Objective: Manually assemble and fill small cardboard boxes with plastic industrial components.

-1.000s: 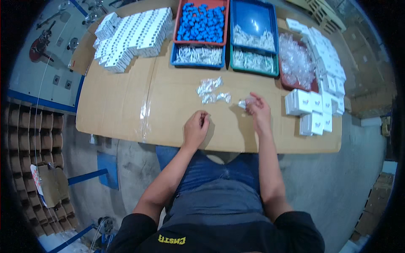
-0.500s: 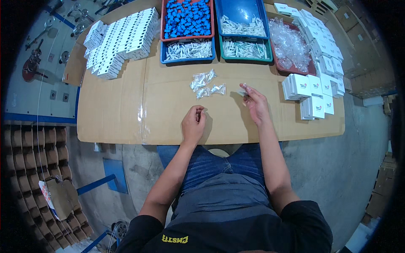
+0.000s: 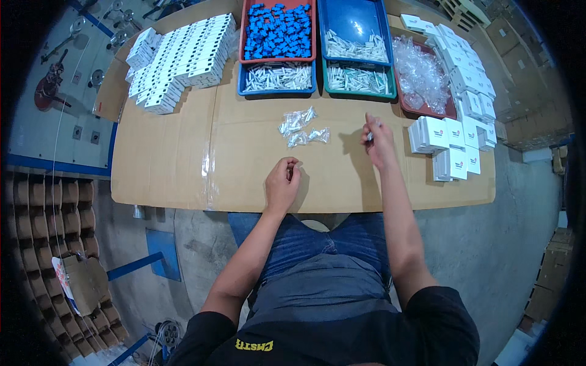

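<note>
My left hand (image 3: 282,186) rests near the front of the cardboard-covered table, its fingers curled and the thumb against them; whatever they hold, if anything, is hidden. My right hand (image 3: 379,143) is raised to the right of the middle, its index finger pointing away and the other fingers folded around something small and pale at the palm, too small to name. Between and beyond the hands lie several small clear plastic bags (image 3: 298,120) with white pieces inside. Neither hand touches them.
At the back stand a red tray of blue plastic parts (image 3: 245,55), blue trays (image 3: 326,12) and a green tray (image 3: 360,96) with white plugs. A red tray of clear bags (image 3: 421,70) sits right of these. White boxes are stacked at left (image 3: 183,58) and right (image 3: 455,134).
My right hand has moved a little right and away from me, its fingers folding in further. The left hand has stayed nearly still. The whole view has shifted slightly.
</note>
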The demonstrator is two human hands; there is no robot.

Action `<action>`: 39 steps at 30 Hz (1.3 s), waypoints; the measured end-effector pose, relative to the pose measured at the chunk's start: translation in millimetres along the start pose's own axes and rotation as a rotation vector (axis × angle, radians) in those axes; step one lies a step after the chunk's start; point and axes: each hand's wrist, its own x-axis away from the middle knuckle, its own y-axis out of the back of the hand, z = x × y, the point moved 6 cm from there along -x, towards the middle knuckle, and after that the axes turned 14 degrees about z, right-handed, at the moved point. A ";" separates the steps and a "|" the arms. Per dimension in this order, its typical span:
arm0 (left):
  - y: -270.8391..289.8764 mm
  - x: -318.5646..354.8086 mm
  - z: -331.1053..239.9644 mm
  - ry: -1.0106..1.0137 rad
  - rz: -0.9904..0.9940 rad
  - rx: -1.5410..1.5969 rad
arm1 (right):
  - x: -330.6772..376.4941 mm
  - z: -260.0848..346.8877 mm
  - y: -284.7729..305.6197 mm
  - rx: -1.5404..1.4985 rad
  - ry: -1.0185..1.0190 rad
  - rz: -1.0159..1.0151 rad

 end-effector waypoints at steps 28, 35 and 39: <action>2.6 -3.4 -8.2 0.033 0.012 0.033 | -121.2 121.8 -6.2 1.396 0.325 -0.091; 3.6 -0.8 -2.3 0.024 -0.017 0.005 | -112.8 116.5 -11.1 1.258 0.508 -0.031; 3.7 3.7 -3.4 0.000 -0.040 0.023 | -106.5 120.5 1.4 1.287 0.626 -0.177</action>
